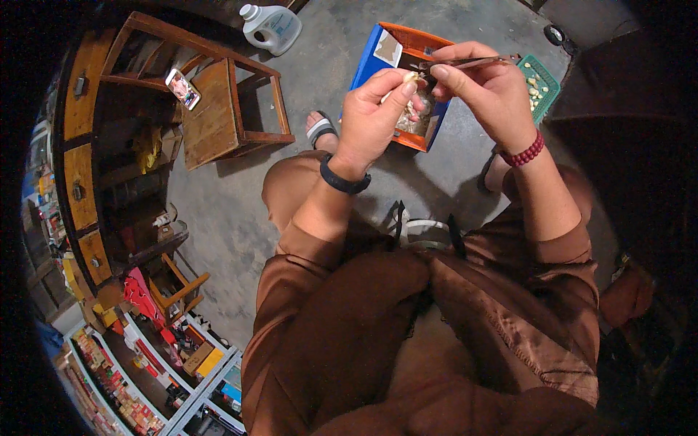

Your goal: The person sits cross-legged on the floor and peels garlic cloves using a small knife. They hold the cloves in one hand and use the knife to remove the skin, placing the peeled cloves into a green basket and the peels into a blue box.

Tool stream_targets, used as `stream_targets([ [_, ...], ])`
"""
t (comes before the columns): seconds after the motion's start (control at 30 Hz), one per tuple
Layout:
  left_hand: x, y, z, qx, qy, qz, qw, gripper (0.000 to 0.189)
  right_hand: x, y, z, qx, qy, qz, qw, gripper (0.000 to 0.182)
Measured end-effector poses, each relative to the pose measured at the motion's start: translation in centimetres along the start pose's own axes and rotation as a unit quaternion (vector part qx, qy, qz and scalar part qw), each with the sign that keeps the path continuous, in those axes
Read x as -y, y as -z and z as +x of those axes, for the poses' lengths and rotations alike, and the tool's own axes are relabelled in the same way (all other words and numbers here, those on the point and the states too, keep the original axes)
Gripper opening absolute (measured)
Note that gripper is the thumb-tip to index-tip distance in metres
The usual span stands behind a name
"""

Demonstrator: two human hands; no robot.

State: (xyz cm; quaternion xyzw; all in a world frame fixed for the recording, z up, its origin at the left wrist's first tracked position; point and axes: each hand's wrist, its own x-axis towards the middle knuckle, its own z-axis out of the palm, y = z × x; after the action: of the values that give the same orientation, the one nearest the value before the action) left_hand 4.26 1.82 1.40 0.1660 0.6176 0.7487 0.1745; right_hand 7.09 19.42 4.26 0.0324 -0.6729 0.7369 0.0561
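My left hand (368, 111) pinches a pale garlic clove (410, 78) between thumb and fingertips. Close beside it, my right hand (485, 90) grips a thin, dark knife (474, 62), whose tip end comes near the clove. I cannot tell whether the two touch. Both hands are above a blue and orange cardboard box (362, 57) on the floor. Papery garlic skins (406, 121) lie inside the box, partly covered by my left hand. To the right, half behind my right wrist, a green plastic basket (547, 83) contains several peeled cloves (533, 92).
A wooden chair (210, 125) stands at the left with a smartphone (183, 89) propped on it. Behind that is a white detergent jug (272, 30). Wooden drawers (80, 185) line the far left, and shelves of packaged goods (117, 381) fill the lower left.
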Motion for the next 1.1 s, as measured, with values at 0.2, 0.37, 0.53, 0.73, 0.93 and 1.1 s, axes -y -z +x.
stream_targets([
  [0.2,0.1,-0.1,-0.1,0.004,-0.079,0.064,0.995,0.013,-0.3,-0.2,0.0,0.021,-0.021,0.039,0.999,0.018],
  [0.37,-0.3,0.0,-0.2,-0.004,-0.070,0.087,0.994,0.013,-0.5,-0.3,0.0,0.026,-0.012,0.017,0.999,0.018],
  [0.53,-0.1,0.6,0.0,0.000,-0.069,0.108,0.992,0.014,-0.8,-0.6,-0.1,0.021,0.005,0.012,1.000,0.017],
  [0.73,-0.1,1.1,-0.1,0.026,-0.007,0.045,0.999,0.014,-0.4,-0.4,0.1,0.042,-0.009,0.045,0.998,0.015],
  [0.93,-1.0,0.7,-0.6,0.040,0.032,-0.008,0.999,0.015,-1.0,-0.1,0.1,0.062,0.010,0.018,0.998,0.012],
  [1.1,-0.5,1.1,-0.5,0.047,0.051,-0.002,0.998,0.016,-1.4,-0.5,0.0,0.048,0.068,-0.046,0.995,0.011],
])
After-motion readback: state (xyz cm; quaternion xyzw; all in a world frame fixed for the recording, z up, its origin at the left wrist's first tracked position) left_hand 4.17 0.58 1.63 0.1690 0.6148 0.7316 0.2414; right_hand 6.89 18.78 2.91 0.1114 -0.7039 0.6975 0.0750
